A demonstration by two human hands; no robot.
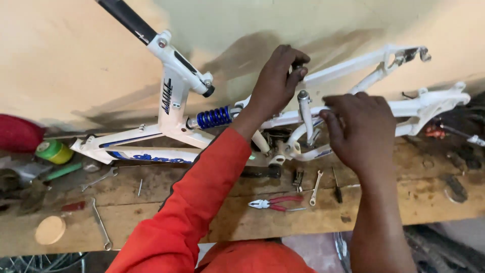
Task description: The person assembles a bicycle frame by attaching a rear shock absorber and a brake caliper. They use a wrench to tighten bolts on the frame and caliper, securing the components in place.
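**White suspension bicycle frame on counter, both hands at its middle section**

Far left: a red object (17,134) sits at the edge of view, with a green and yellow tape roll (54,151) just beside it. A round wooden disc (50,230) lies near the front edge of the wooden counter (384,202). Two open-ended wrenches (101,222) lie apart on the boards left of centre.

The white bicycle frame (172,108) lies lengthwise along the back of the counter, leaning toward the wall. Its blue coil shock (214,117) sits left of the hands, and the rear stays run off to the right.

Centre: the left hand (277,81), on an arm in a red sleeve (202,202), reaches up over the frame. Its fingers are curled and pinched on a small dark part at the top of the frame's middle; what the part is cannot be told. Below it on the counter lie red-handled pliers (275,203), a small spanner (316,187) and a dark screwdriver (337,187).

Right of centre: the right hand (361,129) is over the frame's rear triangle, just right of a short upright white tube (304,114). Its fingers are bent and close together, fingertips pressing a white frame tube. The hands are near each other but apart.
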